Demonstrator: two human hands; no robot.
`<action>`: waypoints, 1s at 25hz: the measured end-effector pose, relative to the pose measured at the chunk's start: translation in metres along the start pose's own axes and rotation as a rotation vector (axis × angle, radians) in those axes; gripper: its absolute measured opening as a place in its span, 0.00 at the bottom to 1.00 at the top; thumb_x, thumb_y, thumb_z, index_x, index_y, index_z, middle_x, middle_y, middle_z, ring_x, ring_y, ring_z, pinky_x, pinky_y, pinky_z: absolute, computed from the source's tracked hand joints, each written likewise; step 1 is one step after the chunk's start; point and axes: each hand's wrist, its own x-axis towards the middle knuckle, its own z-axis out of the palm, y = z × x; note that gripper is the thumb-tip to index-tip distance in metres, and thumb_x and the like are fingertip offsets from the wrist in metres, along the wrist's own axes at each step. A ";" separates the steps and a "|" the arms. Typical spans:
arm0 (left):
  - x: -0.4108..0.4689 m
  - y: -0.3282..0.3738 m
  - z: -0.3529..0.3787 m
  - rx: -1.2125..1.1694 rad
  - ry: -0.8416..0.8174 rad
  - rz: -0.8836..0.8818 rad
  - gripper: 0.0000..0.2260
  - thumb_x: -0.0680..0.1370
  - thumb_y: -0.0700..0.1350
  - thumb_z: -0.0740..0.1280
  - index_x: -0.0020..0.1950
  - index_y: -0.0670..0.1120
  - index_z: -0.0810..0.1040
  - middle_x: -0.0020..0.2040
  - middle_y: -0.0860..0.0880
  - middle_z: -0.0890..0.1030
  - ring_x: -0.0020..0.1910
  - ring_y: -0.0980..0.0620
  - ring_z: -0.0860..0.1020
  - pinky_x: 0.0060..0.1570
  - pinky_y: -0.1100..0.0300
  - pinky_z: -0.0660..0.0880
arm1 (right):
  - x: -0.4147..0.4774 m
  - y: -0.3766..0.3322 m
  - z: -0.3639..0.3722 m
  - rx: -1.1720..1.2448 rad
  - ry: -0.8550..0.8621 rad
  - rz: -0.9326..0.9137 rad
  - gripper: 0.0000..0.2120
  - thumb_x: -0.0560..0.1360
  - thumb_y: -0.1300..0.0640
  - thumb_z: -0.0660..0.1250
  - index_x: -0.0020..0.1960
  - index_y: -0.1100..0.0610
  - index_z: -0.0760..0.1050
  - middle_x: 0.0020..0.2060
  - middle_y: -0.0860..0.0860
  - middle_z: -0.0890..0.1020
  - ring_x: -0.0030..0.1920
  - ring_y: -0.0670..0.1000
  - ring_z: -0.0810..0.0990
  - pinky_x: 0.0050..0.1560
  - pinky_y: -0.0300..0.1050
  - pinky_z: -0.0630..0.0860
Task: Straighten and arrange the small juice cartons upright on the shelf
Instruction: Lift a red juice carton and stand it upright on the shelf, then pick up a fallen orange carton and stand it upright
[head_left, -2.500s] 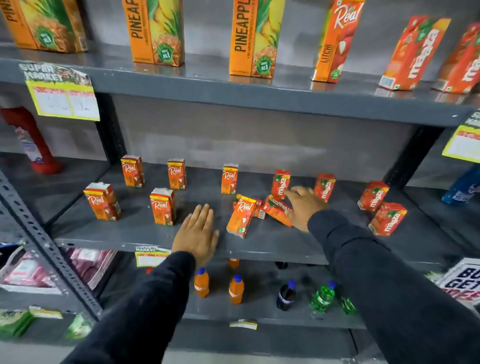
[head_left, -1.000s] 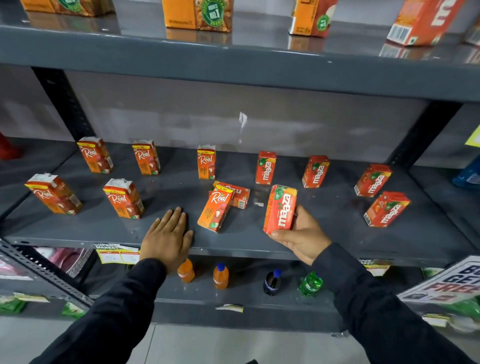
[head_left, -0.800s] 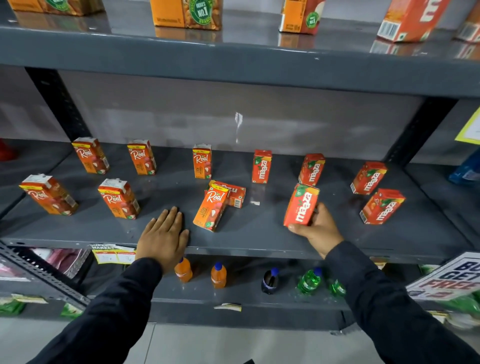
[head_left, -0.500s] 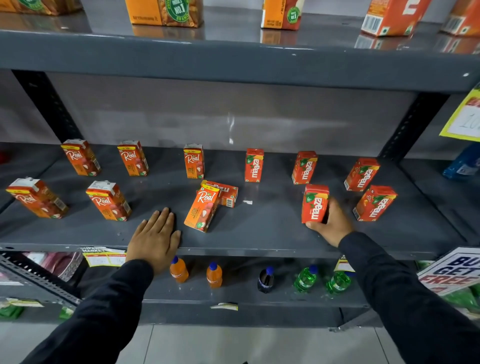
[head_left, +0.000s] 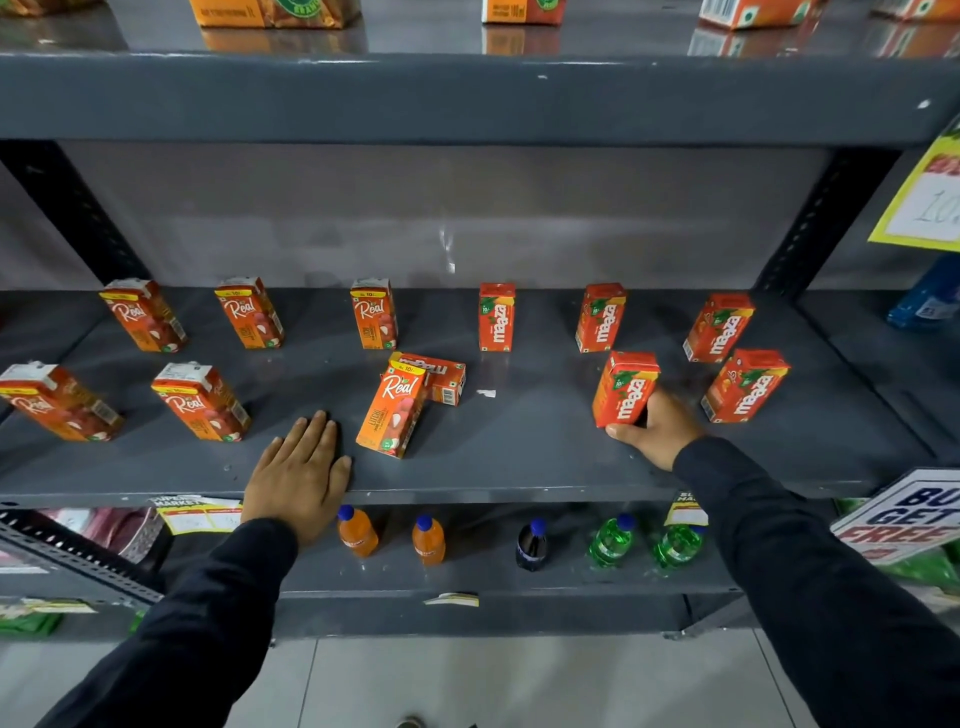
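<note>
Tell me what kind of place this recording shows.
Most likely a supermarket aisle. Grey metal shelving holds spaced rows of small juice cartons, a shelf-edge tag reads "SUPER MARKET", and a promotional sign reads "FREE".

The right hand's fingers are hidden behind the carton it holds. A leaning carton covers part of the fallen carton behind it. The top edge cuts off the big cartons above, and the right edge crops the yellow tag and blue bottle.
</note>
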 end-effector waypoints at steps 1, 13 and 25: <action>0.000 0.000 0.000 0.001 0.002 0.001 0.33 0.75 0.61 0.39 0.75 0.43 0.53 0.76 0.47 0.53 0.75 0.48 0.51 0.72 0.50 0.49 | -0.001 -0.002 -0.001 0.006 0.002 -0.003 0.22 0.65 0.50 0.76 0.56 0.55 0.75 0.55 0.57 0.82 0.56 0.59 0.79 0.60 0.60 0.74; 0.000 -0.001 0.002 -0.010 0.046 0.007 0.32 0.76 0.60 0.39 0.74 0.43 0.58 0.76 0.47 0.57 0.75 0.47 0.53 0.72 0.49 0.51 | -0.091 -0.069 0.056 0.580 0.161 -0.126 0.14 0.69 0.68 0.72 0.41 0.50 0.74 0.31 0.49 0.74 0.30 0.41 0.73 0.36 0.30 0.71; -0.001 -0.001 -0.006 -0.035 0.034 0.031 0.34 0.74 0.60 0.37 0.75 0.45 0.54 0.77 0.47 0.53 0.75 0.48 0.50 0.72 0.51 0.48 | -0.045 -0.205 0.128 0.817 -0.384 0.229 0.06 0.73 0.58 0.69 0.49 0.57 0.80 0.37 0.51 0.81 0.31 0.44 0.76 0.28 0.35 0.72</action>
